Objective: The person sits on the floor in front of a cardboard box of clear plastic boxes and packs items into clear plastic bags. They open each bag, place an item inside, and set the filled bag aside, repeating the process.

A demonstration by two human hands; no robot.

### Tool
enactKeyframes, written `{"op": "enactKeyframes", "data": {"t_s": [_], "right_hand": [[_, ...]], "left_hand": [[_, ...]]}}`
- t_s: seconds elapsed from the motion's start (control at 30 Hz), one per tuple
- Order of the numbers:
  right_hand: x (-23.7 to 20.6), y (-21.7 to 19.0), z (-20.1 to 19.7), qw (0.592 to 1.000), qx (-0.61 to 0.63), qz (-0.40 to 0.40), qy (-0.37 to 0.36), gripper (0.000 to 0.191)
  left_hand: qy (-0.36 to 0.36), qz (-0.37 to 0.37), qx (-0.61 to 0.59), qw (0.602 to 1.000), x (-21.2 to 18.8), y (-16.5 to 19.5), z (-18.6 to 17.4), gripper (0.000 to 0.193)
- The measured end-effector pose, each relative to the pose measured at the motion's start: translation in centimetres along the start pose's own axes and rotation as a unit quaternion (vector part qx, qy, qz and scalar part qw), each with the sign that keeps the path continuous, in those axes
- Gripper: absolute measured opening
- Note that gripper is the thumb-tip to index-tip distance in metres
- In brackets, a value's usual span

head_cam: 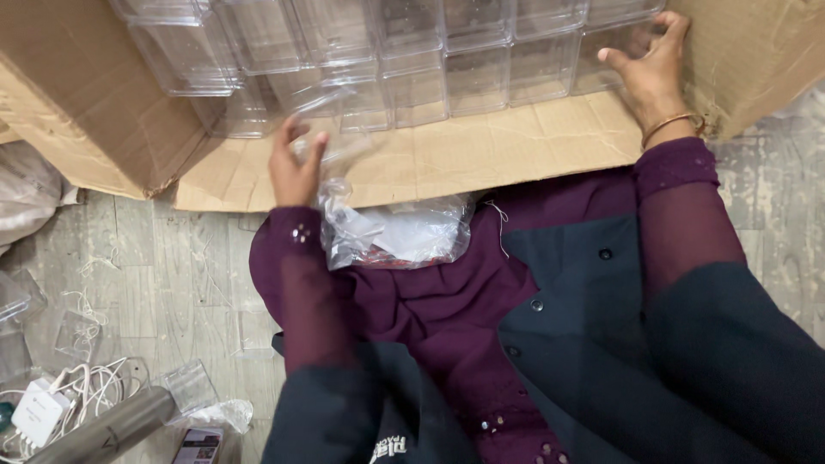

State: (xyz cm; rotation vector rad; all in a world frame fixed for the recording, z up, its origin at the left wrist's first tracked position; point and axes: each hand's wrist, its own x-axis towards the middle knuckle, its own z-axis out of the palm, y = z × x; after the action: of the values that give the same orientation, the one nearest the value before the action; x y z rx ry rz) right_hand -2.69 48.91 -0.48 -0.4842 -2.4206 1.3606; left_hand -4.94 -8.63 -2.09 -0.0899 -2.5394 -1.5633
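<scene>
A large cardboard box (481, 159) lies open on its side in front of me, filled with several rows of clear plastic boxes (412, 51). My left hand (295, 167) grips one small clear plastic box (331, 150) just in front of the rows, over the box flap. My right hand (649, 69) rests with spread fingers on the clear boxes at the right end of the stack, a bangle on the wrist. A crinkled clear plastic bag (395, 232) with white and red contents sits in my lap below the left hand.
On the grey plank floor at the left lie loose clear boxes (77, 331), a white charger with coiled cable (43, 408), a metal tube (107, 430) and a small printed packet (199, 447). A pale bag (26, 193) lies at the far left.
</scene>
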Motion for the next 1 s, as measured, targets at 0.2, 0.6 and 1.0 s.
{"op": "enactKeyframes", "data": {"t_s": [0.2, 0.6, 1.0], "right_hand": [[-0.6, -1.0, -0.6, 0.999, -0.005, 0.013, -0.051, 0.089], [-12.8, -5.5, -1.7, 0.936, -0.179, -0.189, 0.236, 0.088], [-8.9, -10.4, 16.0, 0.979, 0.106, -0.095, -0.146, 0.056]], "left_hand": [[-0.072, -0.014, 0.082, 0.994, 1.6, -0.1, 5.7, 0.063], [-0.098, -0.055, -0.042, 0.993, 1.9, -1.1, 4.7, 0.06], [-0.161, -0.064, -0.083, 0.981, 2.8, -0.6, 5.1, 0.079]]}}
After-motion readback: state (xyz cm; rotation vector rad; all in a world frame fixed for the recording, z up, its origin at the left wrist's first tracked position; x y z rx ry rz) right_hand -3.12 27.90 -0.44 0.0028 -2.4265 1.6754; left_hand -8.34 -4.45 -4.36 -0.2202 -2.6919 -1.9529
